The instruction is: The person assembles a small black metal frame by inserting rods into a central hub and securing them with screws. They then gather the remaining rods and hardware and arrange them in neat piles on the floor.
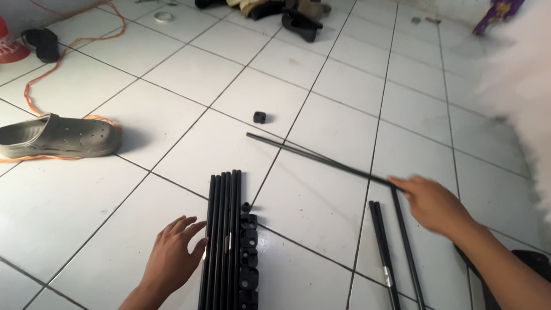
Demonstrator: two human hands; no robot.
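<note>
My right hand (433,204) grips one end of a long thin black rod (313,157) that stretches up and left over the white tiled floor (195,74). My left hand (172,258) lies flat with fingers apart, its thumb against a bundle of several black rods (222,229) lying side by side. A row of small black plastic connectors (248,252) lies along the bundle's right side. Two or three more black rods (387,252) lie on the floor under my right hand.
A single black connector (260,117) lies on a tile farther out. A grey clog (57,136) sits at the left on an orange cable (54,66). Dark shoes (298,22) and a tape roll (163,16) lie at the far side. Something white and fluffy (525,74) fills the right edge.
</note>
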